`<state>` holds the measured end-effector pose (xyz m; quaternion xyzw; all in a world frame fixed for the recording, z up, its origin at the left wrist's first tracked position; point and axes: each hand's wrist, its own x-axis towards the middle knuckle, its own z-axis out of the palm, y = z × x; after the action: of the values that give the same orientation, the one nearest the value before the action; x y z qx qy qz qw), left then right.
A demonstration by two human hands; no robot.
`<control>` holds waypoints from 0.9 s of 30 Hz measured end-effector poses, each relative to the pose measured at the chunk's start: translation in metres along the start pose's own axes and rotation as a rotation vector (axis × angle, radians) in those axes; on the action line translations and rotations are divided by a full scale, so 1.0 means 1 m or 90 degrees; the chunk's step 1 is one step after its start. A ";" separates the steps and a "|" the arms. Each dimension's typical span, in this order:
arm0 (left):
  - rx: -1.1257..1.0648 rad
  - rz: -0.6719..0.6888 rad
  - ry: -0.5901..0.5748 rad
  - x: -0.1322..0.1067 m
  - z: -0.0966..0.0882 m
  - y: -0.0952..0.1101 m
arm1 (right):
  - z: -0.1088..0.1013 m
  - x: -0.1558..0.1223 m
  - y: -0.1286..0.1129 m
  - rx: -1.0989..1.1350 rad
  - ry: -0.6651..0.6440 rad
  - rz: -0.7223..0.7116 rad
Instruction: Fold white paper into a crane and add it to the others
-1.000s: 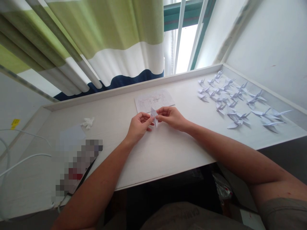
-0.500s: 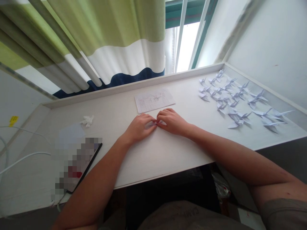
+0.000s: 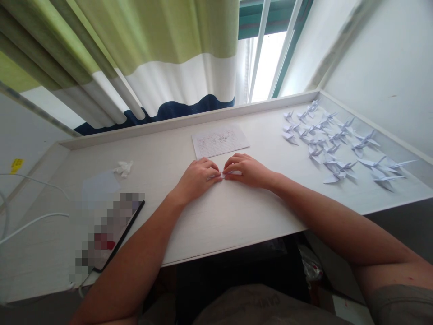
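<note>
My left hand [image 3: 198, 178] and my right hand [image 3: 248, 169] lie side by side on the white desk [image 3: 219, 216], fingertips meeting in the middle. Both press down with curled fingers on a small folded white paper piece [image 3: 233, 173], which is mostly hidden under them; only a sliver shows between the fingers. A printed sheet [image 3: 219, 140] lies flat just beyond my hands.
Several folded white paper cranes [image 3: 333, 142] are spread over the desk's right end. A crumpled white scrap [image 3: 123, 168] and a pale paper square [image 3: 99, 185] lie at the left, with a dark-edged tablet [image 3: 111, 232] and white cables [image 3: 30, 221]. Striped curtain and window stand behind.
A second ago my hands held the folded paper upright above the desk. They have lowered it and now press it flat against the desktop.
</note>
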<state>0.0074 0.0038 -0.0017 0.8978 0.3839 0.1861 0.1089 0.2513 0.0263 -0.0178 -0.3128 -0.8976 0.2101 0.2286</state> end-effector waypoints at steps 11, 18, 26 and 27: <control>-0.140 -0.099 0.040 0.002 0.009 0.004 | 0.006 0.004 -0.001 0.082 0.041 0.049; -0.290 -0.241 0.080 0.003 0.010 0.008 | 0.011 0.010 -0.005 0.115 0.091 0.138; -0.327 -0.299 0.095 0.004 0.014 0.008 | 0.003 0.013 -0.011 0.181 0.084 0.202; -0.332 -0.305 0.096 0.004 0.014 0.008 | 0.003 0.012 -0.010 0.189 0.081 0.201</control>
<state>0.0209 0.0006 -0.0112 0.7084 0.5298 0.3128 0.3459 0.2364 0.0267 -0.0113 -0.4252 -0.7806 0.3528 0.2923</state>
